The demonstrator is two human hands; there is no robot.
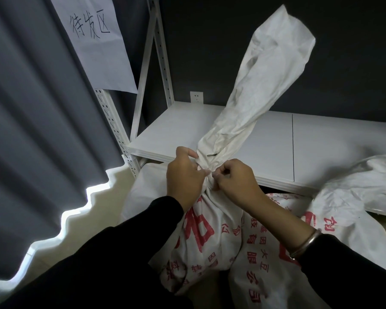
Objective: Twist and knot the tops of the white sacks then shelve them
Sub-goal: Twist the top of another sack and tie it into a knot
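A white sack (201,237) with red printed characters stands in front of me on the floor. Its long loose top (261,85) is gathered into a narrow neck and sticks up and to the right. My left hand (183,175) grips the neck from the left. My right hand (236,181) pinches the neck from the right, fingers curled. The two hands almost touch at the twisted part. Behind the sack runs a white metal shelf (178,132), its board bare on the left.
Another white sack (361,188) lies on the shelf at the right. More white sacking with red print (265,264) sits beside the held sack. A white shelf upright (112,121) stands left, a handwritten paper sign (94,36) above it, a grey curtain (31,108) further left.
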